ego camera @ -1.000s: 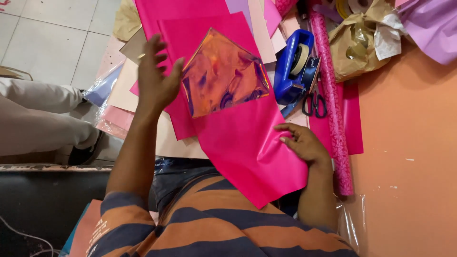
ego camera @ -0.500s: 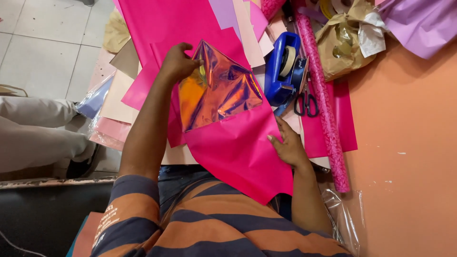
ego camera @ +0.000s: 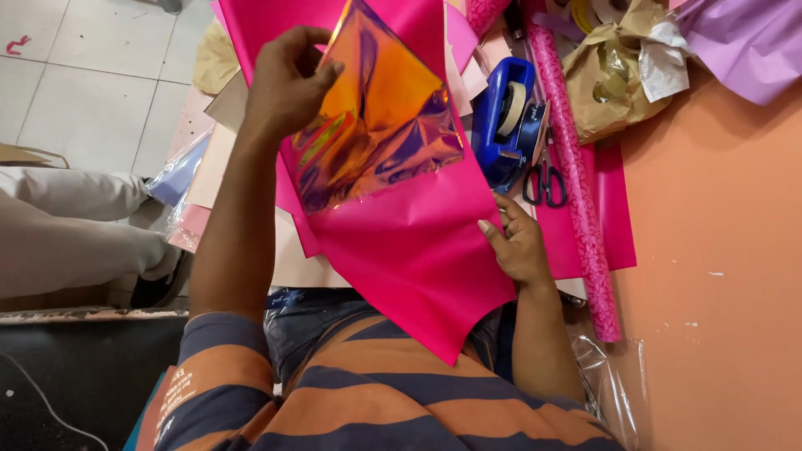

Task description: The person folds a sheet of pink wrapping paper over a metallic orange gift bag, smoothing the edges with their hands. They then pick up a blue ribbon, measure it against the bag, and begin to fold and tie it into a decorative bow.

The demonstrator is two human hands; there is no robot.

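My left hand (ego camera: pixel 284 83) pinches the left edge of an iridescent orange-purple film sheet (ego camera: pixel 384 125) and holds it tilted up. Under the film lies a large bright pink paper sheet (ego camera: pixel 418 250), spread across my lap and the table edge. On the pink sheet's right edge rests my right hand (ego camera: pixel 516 242), fingers spread, holding nothing. More pink sheets (ego camera: pixel 614 217) lie beneath, to the right.
A blue tape dispenser (ego camera: pixel 510 117), black scissors (ego camera: pixel 545 179) and a pink patterned roll (ego camera: pixel 576 192) lie right of the film. Crumpled brown paper (ego camera: pixel 610 75) and lilac paper (ego camera: pixel 743 42) sit at the top right on the orange surface (ego camera: pixel 718 267). Another person's trouser leg (ego camera: pixel 75 225) is at left.
My left hand, open above the film a second ago, has closed on its edge and lifted it upright. My right hand has stayed on the pink sheet.
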